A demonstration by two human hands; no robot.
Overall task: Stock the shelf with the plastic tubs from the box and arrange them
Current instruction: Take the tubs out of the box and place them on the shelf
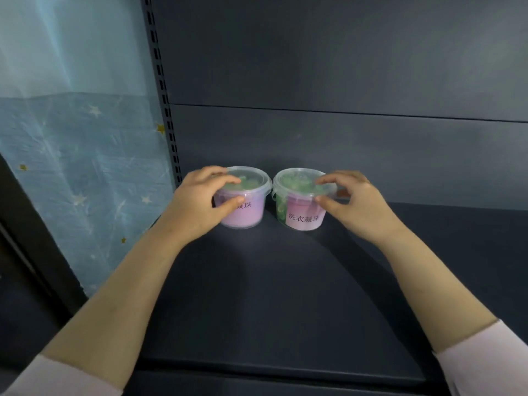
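Two clear plastic tubs with pink labels and green beads inside stand side by side near the back left of the dark shelf [271, 295]. My left hand [197, 201] grips the left tub [248, 207], fingers over its lid and thumb on its front. My right hand [357, 201] holds the right tub [300, 207] the same way, fingertips on the lid's right edge and thumb against the label. Both tubs rest upright on the shelf, nearly touching each other. The box is out of view.
A slotted metal upright [163, 90] bounds the shelf on the left, with a blue star-patterned curtain [77, 155] beyond it. The dark back panel [343, 132] rises right behind the tubs. Bare shelf surface stretches to the right and toward the front edge.
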